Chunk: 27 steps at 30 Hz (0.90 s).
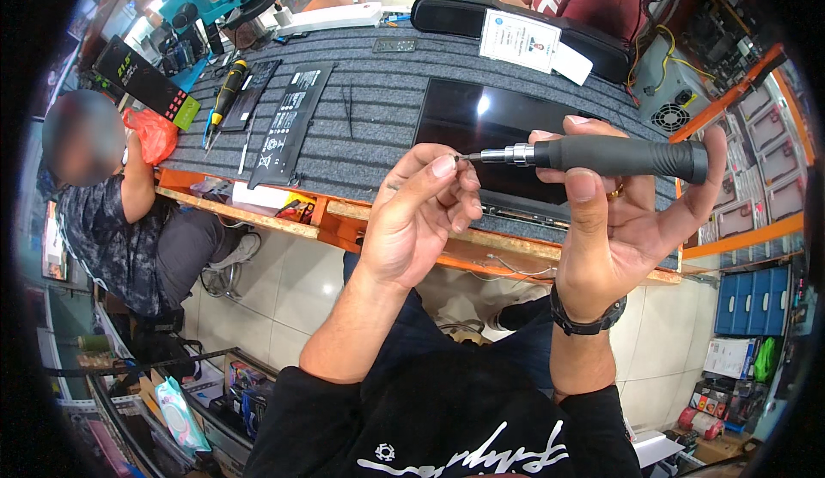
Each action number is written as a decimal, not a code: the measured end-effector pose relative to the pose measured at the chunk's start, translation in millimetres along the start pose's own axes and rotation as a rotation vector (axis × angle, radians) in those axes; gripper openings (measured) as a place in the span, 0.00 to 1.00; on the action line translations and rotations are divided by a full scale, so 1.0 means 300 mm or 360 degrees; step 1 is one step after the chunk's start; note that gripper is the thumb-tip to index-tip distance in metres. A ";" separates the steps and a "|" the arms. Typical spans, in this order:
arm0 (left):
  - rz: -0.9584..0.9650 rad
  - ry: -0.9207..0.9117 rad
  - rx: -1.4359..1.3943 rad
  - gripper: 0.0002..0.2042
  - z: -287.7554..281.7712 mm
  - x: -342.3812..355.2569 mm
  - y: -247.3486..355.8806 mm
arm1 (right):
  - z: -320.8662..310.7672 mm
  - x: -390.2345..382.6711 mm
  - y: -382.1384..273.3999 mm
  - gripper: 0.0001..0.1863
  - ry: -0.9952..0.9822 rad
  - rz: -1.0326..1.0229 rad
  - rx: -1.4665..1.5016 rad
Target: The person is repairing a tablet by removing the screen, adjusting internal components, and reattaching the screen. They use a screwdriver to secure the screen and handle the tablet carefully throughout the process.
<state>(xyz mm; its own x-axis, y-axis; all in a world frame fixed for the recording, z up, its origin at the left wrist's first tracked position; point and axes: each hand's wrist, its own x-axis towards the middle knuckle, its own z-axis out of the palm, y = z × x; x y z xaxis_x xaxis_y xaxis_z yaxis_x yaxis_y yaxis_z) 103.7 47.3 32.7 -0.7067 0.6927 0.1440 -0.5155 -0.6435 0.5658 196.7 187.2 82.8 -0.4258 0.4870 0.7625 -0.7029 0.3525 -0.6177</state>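
My right hand [614,203] is closed round a black-handled screwdriver [627,157], thumb below and fingers above, little finger stretched out past the handle's end. The driver lies level, its silver shank pointing left. At its tip my left hand [417,212] pinches thumb and forefinger together; a tiny dark piece shows there, too small to name. Beneath both hands, a glossy black screen panel [460,121] rests on the grey ribbed mat [387,79], partly covered by the hands. Left of it are a flat black battery [292,121] and thin dark tweezers [347,110].
A yellow-and-black screwdriver [228,96] lies farther left, near a red plastic bag [150,134]. A long black speaker-like bar [447,16] and a white card [520,42] stand at the back. Another person [112,220] sits at left. A metal power supply [670,83] stands right.
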 end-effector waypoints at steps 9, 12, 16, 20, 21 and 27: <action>0.0003 0.0038 -0.0010 0.07 -0.003 -0.008 0.003 | 0.017 -0.008 0.007 0.49 -0.0024 0.0024 -0.0005; -0.0001 0.0024 -0.0002 0.07 -0.009 -0.003 0.000 | 0.010 -0.009 0.015 0.49 -0.0050 -0.0001 -0.0027; -0.0018 0.0016 0.0082 0.07 -0.017 -0.006 0.019 | 0.012 0.003 0.009 0.49 -0.0081 0.0045 -0.0009; -0.0155 -0.0052 -0.0006 0.07 -0.025 -0.004 0.032 | 0.031 0.002 0.006 0.49 -0.0043 0.0070 0.0101; -0.0185 -0.0074 -0.0033 0.07 -0.029 -0.003 0.031 | 0.030 0.001 0.007 0.49 -0.0039 0.0067 0.0104; 0.0048 -0.0023 0.0185 0.08 -0.027 -0.015 0.023 | 0.016 -0.009 0.013 0.49 -0.0048 0.0029 -0.0023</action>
<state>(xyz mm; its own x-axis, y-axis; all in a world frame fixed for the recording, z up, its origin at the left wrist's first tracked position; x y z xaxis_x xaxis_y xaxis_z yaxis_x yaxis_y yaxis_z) 99.3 37.3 29.3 -0.7135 0.6788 0.1735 -0.4339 -0.6225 0.6513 192.5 183.4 79.2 -0.4554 0.4693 0.7565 -0.6868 0.3555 -0.6340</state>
